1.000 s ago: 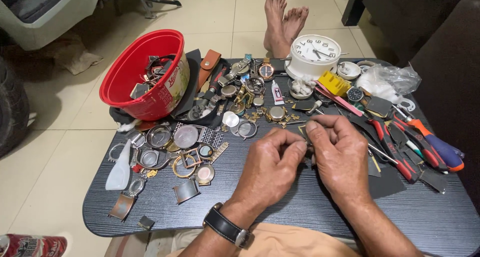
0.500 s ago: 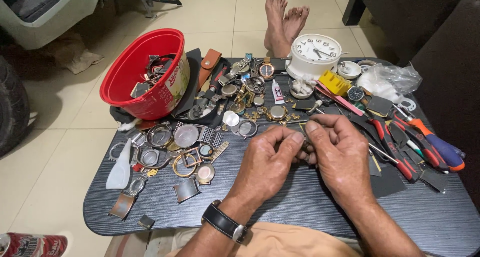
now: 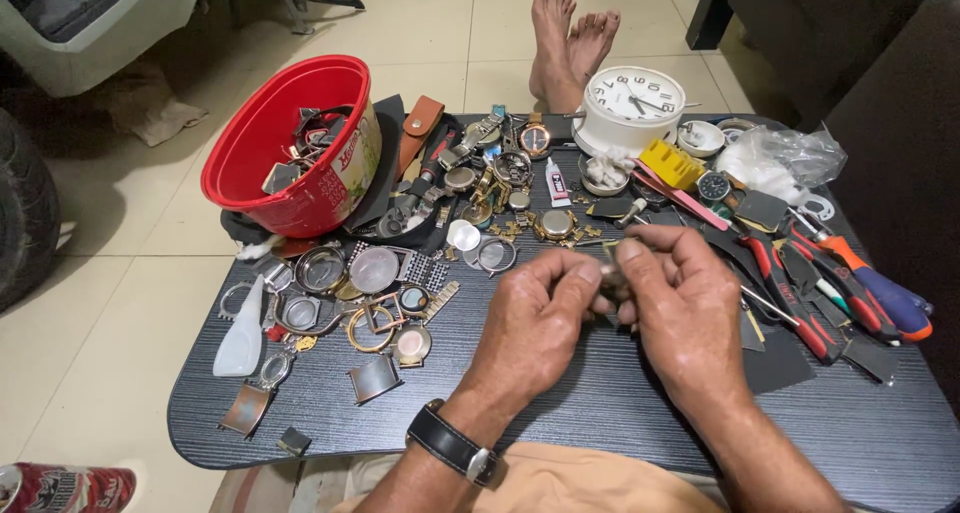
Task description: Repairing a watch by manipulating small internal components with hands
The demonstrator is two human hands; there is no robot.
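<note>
Clutter runs the whole width of this dark tabletop [image 3: 620, 423], and that is the main risk to what I am holding. Far left, the red bucket [image 3: 285, 138] of straps and watch parts sits at the edge, tilted toward me; a nudge from my elbow could tip it, I judge. Just right of it lie loose watch cases and rings [image 3: 375, 298], with a white plastic squeeze bottle [image 3: 243, 323] near the left rim. Anything small that falls among those would be hard to pick out again.

My left hand [image 3: 530, 328] is curled, thumb and fingertips pinched together on a small metal watch part [image 3: 612, 263], and my right hand [image 3: 685, 308] closes on the same piece from the other side. Both grips are clenched on it, just above the middle of the tabletop. The piece is mostly hidden behind my fingers, so I cannot tell its shape. It is tiny, and if I press unevenly it could spring out and vanish into the pile or onto the tiled floor [image 3: 130, 303].

To the right, red-handled pliers [image 3: 800, 303] and an orange-and-blue screwdriver [image 3: 885, 298] lie just beside my right wrist; dragging my hand back could sweep them off. Behind them, the white clock [image 3: 632, 108] stands well apart.
</note>
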